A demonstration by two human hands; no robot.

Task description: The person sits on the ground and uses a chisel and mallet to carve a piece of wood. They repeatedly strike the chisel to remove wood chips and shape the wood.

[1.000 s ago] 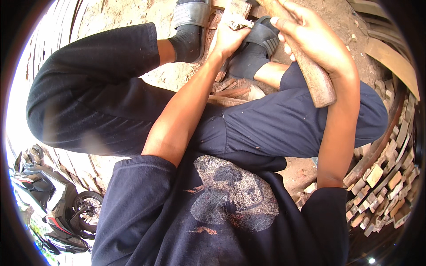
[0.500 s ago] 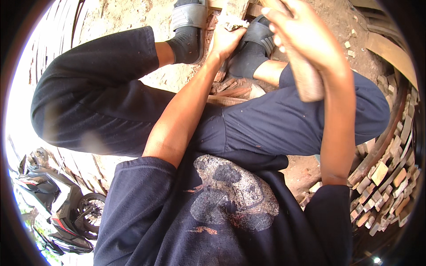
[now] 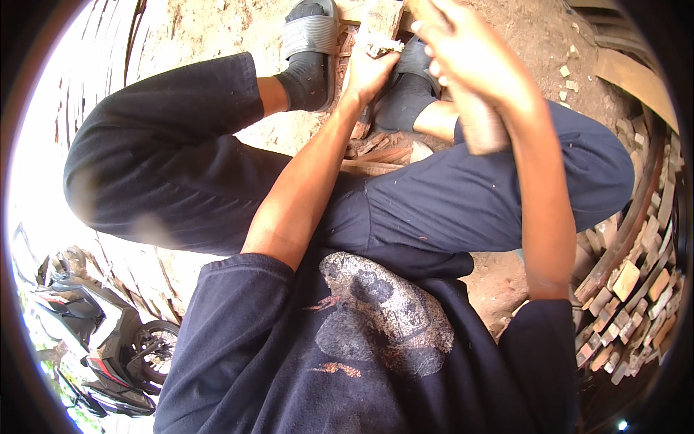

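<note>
My right hand (image 3: 488, 61) is closed around a thick wooden stick (image 3: 483, 130), blurred by motion. The stick's rounded end points back toward my right thigh; its far end runs up to the top edge of the picture. Low between my feet, my left hand (image 3: 367, 76) is closed around an upright piece with a frayed, pale, splintered top (image 3: 383, 47). My fingers hide the rest of that piece. Just beyond it lies a wooden board (image 3: 381, 16), partly cut off by the picture's edge.
Sandals with dark socks, the left sandal (image 3: 311, 40) among them, flank the board. Wood scraps (image 3: 383, 152) lie between my legs. A pile of cut wood sticks (image 3: 636, 311) stands at the right. At the lower left is a parked motorbike (image 3: 108, 340), with long thin strips (image 3: 94, 65) above.
My right hand and the wooden stick have shifted left, toward my left hand. The left hand keeps its hold, nearly in place. The whole view has moved slightly.
</note>
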